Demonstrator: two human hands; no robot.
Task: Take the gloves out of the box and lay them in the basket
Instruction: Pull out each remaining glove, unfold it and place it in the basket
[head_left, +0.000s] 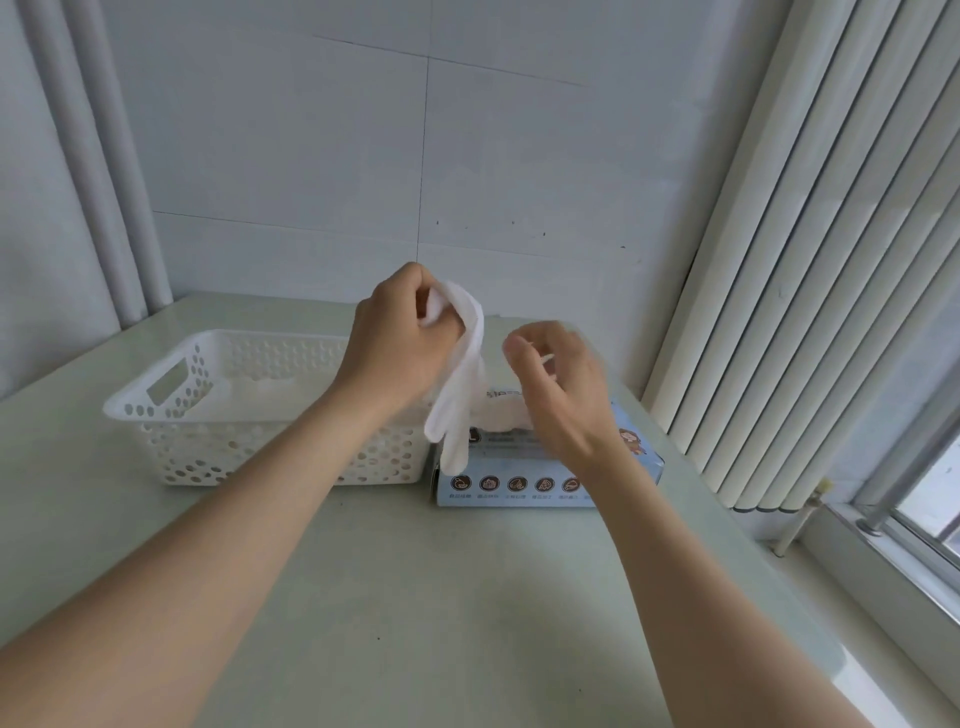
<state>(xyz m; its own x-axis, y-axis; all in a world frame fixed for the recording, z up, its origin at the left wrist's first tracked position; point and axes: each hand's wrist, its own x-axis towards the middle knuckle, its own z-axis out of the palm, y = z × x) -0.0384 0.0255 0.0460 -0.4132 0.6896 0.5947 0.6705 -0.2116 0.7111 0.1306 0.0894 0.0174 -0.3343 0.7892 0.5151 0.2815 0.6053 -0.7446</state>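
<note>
Soft daylight from the window (930, 499), right hand (563, 387) motion-blurred

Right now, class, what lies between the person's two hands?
In the head view, a white glove, gripped by the left hand, hangs between it and the right hand.

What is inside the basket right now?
White gloves lie on the floor of the basket; how many is unclear. The left hand, holding a glove, and its forearm cover the right end.
</note>
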